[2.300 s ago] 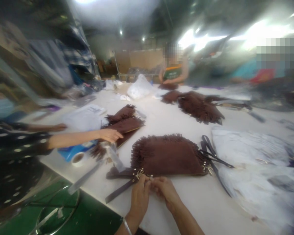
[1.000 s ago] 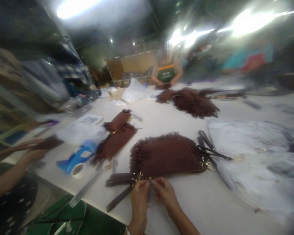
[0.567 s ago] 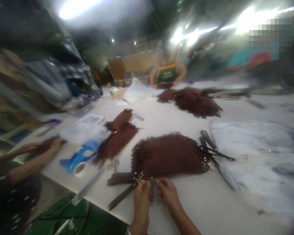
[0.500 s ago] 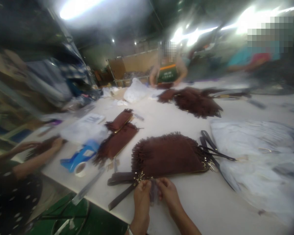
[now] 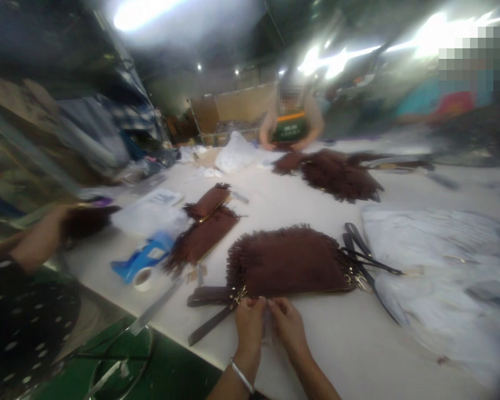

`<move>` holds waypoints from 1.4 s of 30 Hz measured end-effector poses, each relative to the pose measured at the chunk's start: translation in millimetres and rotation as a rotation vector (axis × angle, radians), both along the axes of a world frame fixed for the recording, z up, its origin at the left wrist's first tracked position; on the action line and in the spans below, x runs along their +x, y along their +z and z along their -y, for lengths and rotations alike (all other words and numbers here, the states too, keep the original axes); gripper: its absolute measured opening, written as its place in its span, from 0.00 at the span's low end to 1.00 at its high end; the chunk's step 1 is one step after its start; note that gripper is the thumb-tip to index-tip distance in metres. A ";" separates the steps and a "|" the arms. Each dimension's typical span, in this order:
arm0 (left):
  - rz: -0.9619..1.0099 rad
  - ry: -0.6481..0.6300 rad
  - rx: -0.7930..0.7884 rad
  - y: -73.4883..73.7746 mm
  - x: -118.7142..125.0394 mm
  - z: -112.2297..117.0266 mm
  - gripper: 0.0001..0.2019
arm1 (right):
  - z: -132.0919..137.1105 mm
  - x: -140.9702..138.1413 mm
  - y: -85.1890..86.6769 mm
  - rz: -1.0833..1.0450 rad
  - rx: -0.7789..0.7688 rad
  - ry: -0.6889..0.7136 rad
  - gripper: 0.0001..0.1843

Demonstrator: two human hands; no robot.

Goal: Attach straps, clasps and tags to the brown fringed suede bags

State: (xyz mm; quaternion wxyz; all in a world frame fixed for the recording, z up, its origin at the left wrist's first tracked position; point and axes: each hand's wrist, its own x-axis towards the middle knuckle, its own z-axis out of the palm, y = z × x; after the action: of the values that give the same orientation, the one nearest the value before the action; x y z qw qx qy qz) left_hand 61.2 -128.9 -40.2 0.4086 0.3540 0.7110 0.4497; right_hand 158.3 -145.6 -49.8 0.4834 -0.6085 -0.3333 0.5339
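Observation:
A dark brown fringed bag [image 5: 294, 264] lies flat in front of me, its gold-edged side facing me. At that near edge my left hand [image 5: 250, 322] is closed in a pinch, beside gold clips [image 5: 238, 299] and a dark brown strap [image 5: 212, 295]. My right hand [image 5: 287, 325] pinches close by, fingertips almost meeting those of the left. A narrow, partly see-through strip [image 5: 267, 328] hangs between the two hands; its kind is not clear, and the fingers hide what they grip. More dark straps and metal rings [image 5: 358, 280] lie at the bag's right end.
Two smaller fringed bags [image 5: 210, 225] lie beyond, left of a blue tape dispenser [image 5: 144, 258] with a tape roll [image 5: 144, 278]. White plastic wrapping [image 5: 445, 266] covers the right side. A co-worker's arm [image 5: 41, 239] reaches in at left; another person [image 5: 291, 125] stands across the table [image 5: 329, 344].
My hands have drawn slightly up against the bag's near edge, and less of the strip between them shows. The left co-worker's arm and brown piece have shifted. The view has turned a little left.

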 end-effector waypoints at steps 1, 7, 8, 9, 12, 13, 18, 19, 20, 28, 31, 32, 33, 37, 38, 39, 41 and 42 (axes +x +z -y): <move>-0.021 0.002 0.005 0.0 0.8 -0.2 0.13 | 1.2 0.8 0.0 -0.002 -0.005 0.007 0.20; -0.045 0.001 0.034 -2.1 2.9 -0.1 0.10 | 5.0 4.3 -0.3 0.069 0.015 0.011 0.18; -0.041 0.000 0.038 -2.6 3.0 0.1 0.10 | 4.7 4.2 1.0 0.096 0.044 -0.001 0.17; -0.039 -0.001 0.039 -2.9 3.3 0.4 0.09 | 4.4 3.8 2.9 0.125 0.070 -0.010 0.16; -0.059 -0.007 0.023 -1.8 4.3 2.0 0.09 | 4.9 0.9 10.5 0.209 0.108 -0.015 0.16; -0.066 -0.014 0.016 -0.8 4.6 2.7 0.09 | 5.7 -0.5 12.8 0.231 0.106 -0.012 0.16; -0.065 -0.060 0.031 2.2 4.2 5.2 0.09 | 12.6 -8.1 16.0 0.369 0.150 0.011 0.15; -0.059 -0.069 0.043 1.9 3.7 5.7 0.09 | 13.9 -9.3 15.1 0.403 0.175 0.017 0.14; -0.052 -0.076 0.055 1.5 3.1 6.3 0.10 | 15.0 -10.3 14.0 0.439 0.202 0.023 0.14; 0.022 -0.110 0.109 8.7 1.8 11.0 0.13 | 20.3 -14.3 6.0 0.855 0.483 0.121 0.15; 0.001 -0.109 0.104 11.2 1.9 12.9 0.15 | 23.9 -15.2 2.5 1.056 0.558 0.188 0.14; -0.009 -0.112 0.104 10.9 1.6 14.0 0.15 | 24.8 -15.3 1.5 1.110 0.565 0.203 0.14; -0.014 -0.117 0.107 10.3 0.9 15.2 0.16 | 25.4 -15.3 0.8 1.153 0.566 0.214 0.15; 0.044 -0.145 0.121 8.5 -5.0 18.5 0.15 | 22.5 -15.1 4.7 1.184 0.530 0.276 0.14; 0.078 -0.155 0.121 10.1 -7.1 18.3 0.16 | 21.0 -15.1 8.0 1.158 0.515 0.296 0.13; 0.112 -0.156 0.118 13.0 -9.0 18.0 0.18 | 19.9 -14.9 12.1 1.123 0.496 0.314 0.13; 0.164 -0.146 0.110 22.9 -11.2 18.5 0.21 | 19.9 -12.3 22.6 1.039 0.461 0.330 0.14; 0.185 -0.150 0.108 29.3 -10.8 19.9 0.22 | 21.4 -8.9 28.5 0.985 0.458 0.334 0.15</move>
State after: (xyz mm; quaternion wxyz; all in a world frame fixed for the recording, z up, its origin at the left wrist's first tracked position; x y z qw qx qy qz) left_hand 50.3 -148.8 -10.9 0.4851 0.3850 0.6165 0.4862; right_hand 149.4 -167.0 -21.3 0.2996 -0.6044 -0.7183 0.1702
